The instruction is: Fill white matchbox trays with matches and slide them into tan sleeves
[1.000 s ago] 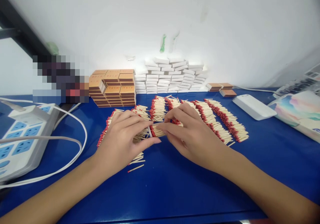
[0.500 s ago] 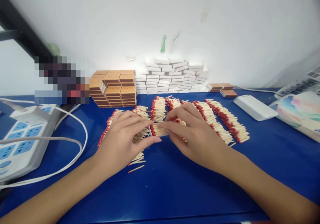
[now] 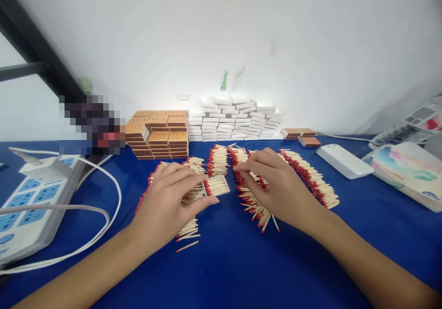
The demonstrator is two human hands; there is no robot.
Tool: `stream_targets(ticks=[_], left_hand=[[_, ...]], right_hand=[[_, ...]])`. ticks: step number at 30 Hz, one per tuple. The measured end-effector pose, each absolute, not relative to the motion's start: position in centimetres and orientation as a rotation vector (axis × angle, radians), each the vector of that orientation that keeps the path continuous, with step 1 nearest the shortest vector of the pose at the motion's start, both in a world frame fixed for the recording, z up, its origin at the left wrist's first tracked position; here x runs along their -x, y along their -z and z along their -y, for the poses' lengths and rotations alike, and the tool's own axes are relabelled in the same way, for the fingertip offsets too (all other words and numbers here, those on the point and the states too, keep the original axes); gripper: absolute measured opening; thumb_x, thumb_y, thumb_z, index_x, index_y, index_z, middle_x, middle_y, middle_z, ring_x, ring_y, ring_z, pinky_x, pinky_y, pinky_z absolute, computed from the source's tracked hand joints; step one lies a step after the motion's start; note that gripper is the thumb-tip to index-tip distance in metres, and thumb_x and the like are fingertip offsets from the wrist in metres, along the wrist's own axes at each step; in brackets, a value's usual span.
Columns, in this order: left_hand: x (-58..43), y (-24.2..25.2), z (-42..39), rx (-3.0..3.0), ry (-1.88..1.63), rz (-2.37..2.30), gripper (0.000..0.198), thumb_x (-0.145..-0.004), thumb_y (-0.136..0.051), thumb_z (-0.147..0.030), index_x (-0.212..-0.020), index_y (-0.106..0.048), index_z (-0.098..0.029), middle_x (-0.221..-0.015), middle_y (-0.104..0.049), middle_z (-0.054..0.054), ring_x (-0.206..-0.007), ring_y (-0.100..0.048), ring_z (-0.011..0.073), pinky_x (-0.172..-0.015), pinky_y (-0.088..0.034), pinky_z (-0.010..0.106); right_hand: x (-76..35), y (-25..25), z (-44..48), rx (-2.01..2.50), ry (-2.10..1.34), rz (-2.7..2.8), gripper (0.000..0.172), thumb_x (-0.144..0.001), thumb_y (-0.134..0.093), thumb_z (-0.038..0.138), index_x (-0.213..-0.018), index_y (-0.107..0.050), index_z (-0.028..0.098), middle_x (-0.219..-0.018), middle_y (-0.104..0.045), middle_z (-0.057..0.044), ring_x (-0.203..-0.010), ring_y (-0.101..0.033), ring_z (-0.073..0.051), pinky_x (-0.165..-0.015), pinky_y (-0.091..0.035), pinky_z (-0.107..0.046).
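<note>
A small white matchbox tray filled with red-tipped matches lies at the fingers of my left hand. The index finger and thumb of that hand grip its left end from both sides. Beneath the same hand are rows of loose matches, partly covered by it. My right hand hovers over another row of matches, thumb and fingertips drawn close together at the red heads. Whatever may be between those fingertips is too small to make out.
Brown matchboxes are stacked at the back left, beside a pile of white trays. More matchboxes, a white device and a colourful pack sit to the right. A power strip with looping cables occupies the left.
My right hand has come away from the filled tray and moved right to the match row, exposing the tray. My left hand stays at the tray. The view has tilted slightly upward.
</note>
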State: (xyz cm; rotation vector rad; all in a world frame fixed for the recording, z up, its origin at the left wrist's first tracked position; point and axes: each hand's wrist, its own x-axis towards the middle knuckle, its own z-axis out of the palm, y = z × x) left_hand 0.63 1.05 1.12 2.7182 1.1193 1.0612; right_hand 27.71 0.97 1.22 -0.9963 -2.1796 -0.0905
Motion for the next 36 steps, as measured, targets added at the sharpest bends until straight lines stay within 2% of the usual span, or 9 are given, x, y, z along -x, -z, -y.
stream_targets(ticks=[4,6,10,16,18,22,28,33,36], left_hand=[[-0.5,-1.2,-1.1,-2.744,-1.077,-1.102,0.034,-0.092,-0.082,-0.045,-0.115,-0.075,-0.02,-0.102,-0.08,0.003,-0.095,-0.065,0.0225,-0.091,-0.045,0.04],[-0.4,-1.1,-1.0,-2.754,-1.081,-1.104,0.035,-0.092,-0.083,-0.045,-0.116,-0.075,-0.02,-0.103,-0.08,0.003,-0.096,-0.064,0.0228,-0.092,-0.046,0.041],[-0.3,-1.0,-1.1,-2.755,-1.098,-1.118,0.035,-0.093,-0.083,-0.043,-0.12,-0.074,-0.022,-0.103,-0.08,0.003,-0.099,-0.065,0.0233,-0.094,-0.046,0.042],[-0.3,-1.1,-1.2,-2.778,-1.128,-1.038,0.035,-0.095,-0.081,-0.042,-0.121,-0.073,-0.022,-0.103,-0.08,0.004,-0.095,-0.066,0.022,-0.091,-0.049,0.041],[-0.4,-1.2,-1.0,-2.795,-1.157,-0.995,0.035,-0.094,-0.082,-0.04,-0.121,-0.072,-0.02,-0.103,-0.08,0.005,-0.096,-0.066,0.0223,-0.093,-0.05,0.042],[-0.7,-1.1,-0.5,-2.794,-1.15,-0.86,0.037,-0.093,-0.083,-0.04,-0.119,-0.072,-0.017,-0.1,-0.078,0.006,-0.095,-0.067,0.023,-0.088,-0.053,0.041],[-1.1,-0.9,0.0,-2.795,-1.074,-0.796,0.037,-0.093,-0.082,-0.043,-0.118,-0.074,-0.017,-0.096,-0.078,0.005,-0.093,-0.067,0.0243,-0.084,-0.054,0.043],[-1.1,-1.3,0.3,-2.813,-1.144,-0.764,0.037,-0.094,-0.081,-0.042,-0.116,-0.074,-0.014,-0.096,-0.078,0.007,-0.093,-0.067,0.024,-0.084,-0.056,0.042],[-1.1,-1.4,0.3,-2.825,-1.175,-0.776,0.037,-0.094,-0.081,-0.043,-0.116,-0.074,-0.013,-0.095,-0.077,0.006,-0.092,-0.067,0.0239,-0.083,-0.057,0.042]], right_hand=[[-31.6,-3.4,-3.2,1.377,0.018,2.063,0.014,-0.1,-0.066,0.03,-0.096,-0.078,0.023,-0.086,-0.075,-0.007,-0.08,-0.065,-0.025,-0.074,-0.049,-0.04],[-35.3,-4.9,-5.0,1.727,-0.006,1.808,0.021,-0.096,-0.072,0.044,-0.087,-0.077,0.026,-0.078,-0.074,-0.006,-0.071,-0.066,-0.025,-0.066,-0.046,-0.039],[-42.5,-5.8,-7.4,1.836,0.259,1.545,0.04,-0.094,-0.066,0.062,-0.076,-0.07,0.027,-0.076,-0.072,-0.013,-0.073,-0.064,-0.029,-0.066,-0.039,-0.042],[-43.0,-4.0,-7.0,1.937,0.17,1.575,0.041,-0.092,-0.067,0.059,-0.069,-0.068,0.025,-0.07,-0.071,-0.013,-0.067,-0.062,-0.028,-0.061,-0.037,-0.04],[-40.3,-4.0,-6.5,1.866,0.064,1.706,0.034,-0.094,-0.067,0.053,-0.078,-0.074,0.024,-0.075,-0.074,-0.012,-0.07,-0.065,-0.026,-0.063,-0.04,-0.039],[-32.3,-5.2,-6.1,1.599,-0.154,2.011,0.026,-0.095,-0.066,0.044,-0.083,-0.075,0.023,-0.071,-0.072,-0.003,-0.066,-0.062,-0.019,-0.065,-0.042,-0.035],[-21.2,-6.9,-9.3,1.441,-0.878,1.852,0.035,-0.094,-0.075,0.039,-0.066,-0.067,0.019,-0.062,-0.062,0.0,-0.057,-0.046,-0.011,-0.058,-0.037,-0.031],[-17.4,-6.2,-12.7,1.514,-1.04,1.744,0.04,-0.09,-0.08,0.05,-0.07,-0.07,0.017,-0.067,-0.068,-0.004,-0.052,-0.048,-0.011,-0.052,-0.038,-0.03],[-16.5,-5.3,-13.5,1.546,-1.122,1.676,0.043,-0.088,-0.085,0.048,-0.065,-0.065,0.018,-0.06,-0.061,-0.002,-0.049,-0.044,-0.01,-0.046,-0.032,-0.028]])
